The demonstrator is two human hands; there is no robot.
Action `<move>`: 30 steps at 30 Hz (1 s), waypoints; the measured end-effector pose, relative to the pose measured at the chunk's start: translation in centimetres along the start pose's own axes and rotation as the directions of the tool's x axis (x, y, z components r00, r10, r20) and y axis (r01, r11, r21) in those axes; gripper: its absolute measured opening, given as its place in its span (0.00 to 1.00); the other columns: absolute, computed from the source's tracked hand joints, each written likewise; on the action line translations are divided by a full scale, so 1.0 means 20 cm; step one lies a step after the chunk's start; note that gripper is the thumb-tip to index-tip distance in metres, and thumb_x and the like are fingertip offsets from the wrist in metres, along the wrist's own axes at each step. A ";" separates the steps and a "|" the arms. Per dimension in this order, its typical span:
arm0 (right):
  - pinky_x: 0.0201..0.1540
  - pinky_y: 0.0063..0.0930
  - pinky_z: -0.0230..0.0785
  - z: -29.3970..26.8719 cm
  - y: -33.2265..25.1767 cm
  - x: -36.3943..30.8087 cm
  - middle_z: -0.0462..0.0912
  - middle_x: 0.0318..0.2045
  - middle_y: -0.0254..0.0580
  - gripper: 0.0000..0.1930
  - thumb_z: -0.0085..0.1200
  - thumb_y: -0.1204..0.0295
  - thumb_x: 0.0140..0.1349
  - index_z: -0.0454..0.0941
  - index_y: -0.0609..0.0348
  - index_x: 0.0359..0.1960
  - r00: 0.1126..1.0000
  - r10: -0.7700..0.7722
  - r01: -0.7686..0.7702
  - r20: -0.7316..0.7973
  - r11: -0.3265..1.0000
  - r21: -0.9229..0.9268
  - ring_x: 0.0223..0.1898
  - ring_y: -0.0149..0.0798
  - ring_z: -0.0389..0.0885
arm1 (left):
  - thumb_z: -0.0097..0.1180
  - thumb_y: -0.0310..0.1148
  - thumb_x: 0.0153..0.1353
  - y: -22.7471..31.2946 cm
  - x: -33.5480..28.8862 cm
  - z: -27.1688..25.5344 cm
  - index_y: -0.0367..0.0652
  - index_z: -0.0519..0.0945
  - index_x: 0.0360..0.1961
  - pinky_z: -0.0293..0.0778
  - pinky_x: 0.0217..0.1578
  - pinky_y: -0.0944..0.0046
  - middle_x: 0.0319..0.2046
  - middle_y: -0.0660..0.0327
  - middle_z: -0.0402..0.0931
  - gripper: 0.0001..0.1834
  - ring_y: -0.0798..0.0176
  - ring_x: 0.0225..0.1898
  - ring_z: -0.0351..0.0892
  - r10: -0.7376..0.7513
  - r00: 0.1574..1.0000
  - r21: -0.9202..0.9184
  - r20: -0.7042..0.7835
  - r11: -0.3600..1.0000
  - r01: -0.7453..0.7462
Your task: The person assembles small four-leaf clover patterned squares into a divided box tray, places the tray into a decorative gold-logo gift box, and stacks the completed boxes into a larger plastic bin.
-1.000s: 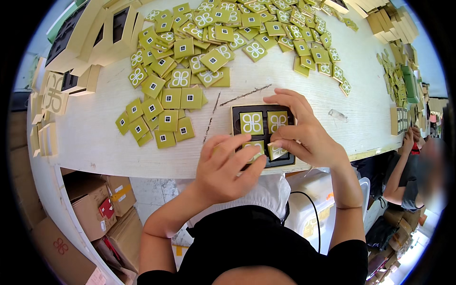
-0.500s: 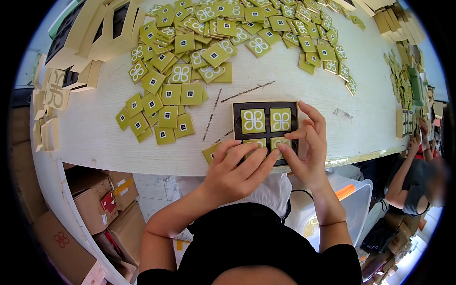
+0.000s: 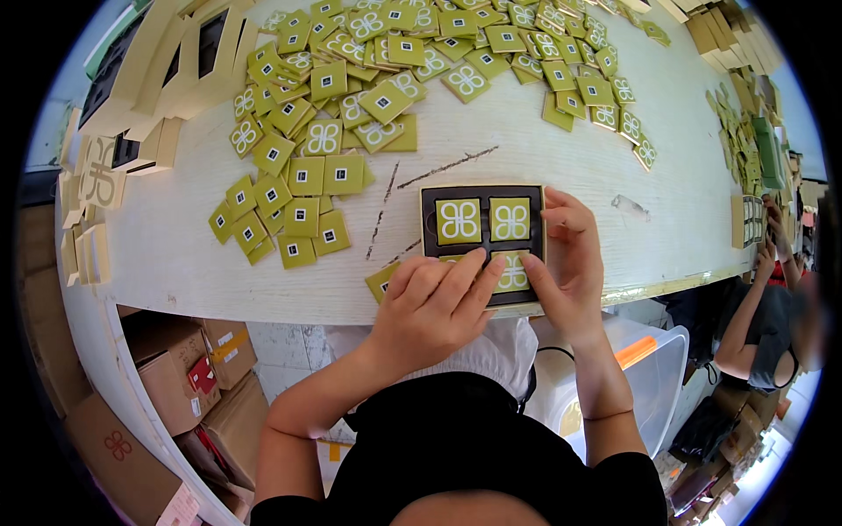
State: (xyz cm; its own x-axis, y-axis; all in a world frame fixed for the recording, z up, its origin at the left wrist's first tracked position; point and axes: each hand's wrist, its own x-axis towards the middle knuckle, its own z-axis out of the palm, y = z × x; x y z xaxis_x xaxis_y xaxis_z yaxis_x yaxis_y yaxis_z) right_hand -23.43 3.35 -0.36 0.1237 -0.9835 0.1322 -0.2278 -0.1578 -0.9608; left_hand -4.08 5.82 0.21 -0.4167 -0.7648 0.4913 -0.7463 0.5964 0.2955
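Note:
A shallow box with a dark divided tray lies at the table's near edge. Green square tiles with a white looped emblem sit in its compartments, among them the upper left tile, the upper right tile and the lower right tile. My left hand stretches its fingers over the lower left tile, mostly covering it; its index fingertip reaches the lower right one. My right hand grips the box's right side, fingers curled along the edge and thumb by the lower right tile.
A heap of loose green tiles spreads over the far and left table. One tile lies beside the box's left edge. Pale boxes stack at the left. At the far right, a co-worker's hands are beside another box.
My right index finger has left the lower right tile and drawn back to the box's right edge. The left fingers have shifted slightly, leaving more of that tile uncovered.

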 end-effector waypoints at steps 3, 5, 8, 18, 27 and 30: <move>0.61 0.34 0.57 0.00 0.01 0.00 0.62 0.61 0.50 0.26 0.55 0.86 0.51 0.67 0.57 0.53 1.000 -0.010 0.011 0.017 0.999 -0.032 0.61 0.44 0.63 | 0.61 0.38 0.45 0.00 0.01 -0.03 0.48 0.81 0.48 0.65 0.46 0.64 0.50 0.65 0.72 0.25 0.66 0.42 0.69 -0.014 0.998 -0.001 0.061 1.000 0.014; 0.60 0.33 0.57 -0.02 0.00 0.00 0.61 0.61 0.49 0.27 0.56 0.85 0.50 0.67 0.57 0.54 0.999 0.004 -0.003 0.044 1.000 -0.025 0.62 0.43 0.63 | 0.60 0.36 0.47 0.00 0.03 -0.05 0.50 0.82 0.48 0.65 0.46 0.64 0.49 0.65 0.72 0.23 0.66 0.42 0.69 -0.027 0.996 -0.020 0.088 0.999 0.028; 0.59 0.33 0.56 -0.04 -0.03 0.00 0.61 0.62 0.49 0.29 0.57 0.84 0.49 0.67 0.56 0.55 0.995 0.011 -0.011 0.097 1.000 0.005 0.63 0.43 0.61 | 0.62 0.31 0.40 -0.05 -0.04 0.01 0.53 0.83 0.48 0.65 0.45 0.61 0.50 0.64 0.71 0.26 0.61 0.45 0.66 0.063 0.998 -0.012 -0.015 0.998 -0.063; 0.57 0.34 0.58 -0.07 -0.05 0.04 0.64 0.61 0.49 0.33 0.61 0.78 0.49 0.65 0.56 0.59 0.990 0.038 -0.023 0.135 0.994 -0.109 0.62 0.45 0.63 | 0.59 0.34 0.48 -0.02 0.01 0.01 0.53 0.82 0.44 0.63 0.57 0.53 0.54 0.62 0.72 0.18 0.57 0.55 0.69 0.034 0.999 -0.038 -0.035 0.999 -0.035; 0.65 0.39 0.53 -0.02 -0.03 0.04 0.63 0.60 0.55 0.27 0.53 0.85 0.51 0.67 0.61 0.56 0.988 -0.098 0.114 0.116 0.983 -0.147 0.64 0.50 0.61 | 0.60 0.44 0.52 -0.01 -0.02 0.05 0.44 0.80 0.46 0.52 0.63 0.39 0.56 0.57 0.74 0.22 0.52 0.63 0.66 0.061 0.997 -0.045 0.046 0.997 -0.059; 0.67 0.36 0.49 0.00 0.00 0.01 0.60 0.61 0.53 0.26 0.47 0.87 0.52 0.66 0.63 0.56 0.997 -0.038 0.041 0.069 0.998 -0.054 0.64 0.46 0.60 | 0.55 0.38 0.56 0.00 -0.01 0.07 0.43 0.80 0.47 0.53 0.63 0.38 0.55 0.58 0.75 0.18 0.53 0.62 0.69 0.175 0.984 0.023 -0.027 0.984 -0.174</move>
State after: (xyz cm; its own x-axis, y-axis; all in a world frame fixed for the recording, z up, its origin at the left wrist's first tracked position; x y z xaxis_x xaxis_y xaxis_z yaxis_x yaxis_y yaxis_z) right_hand -23.42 3.15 -0.22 0.1986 -0.9684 0.1510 -0.2739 -0.2028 -0.9401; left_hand -4.71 5.67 -1.14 -0.5265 -0.6421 0.5572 -0.6743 0.7146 0.1862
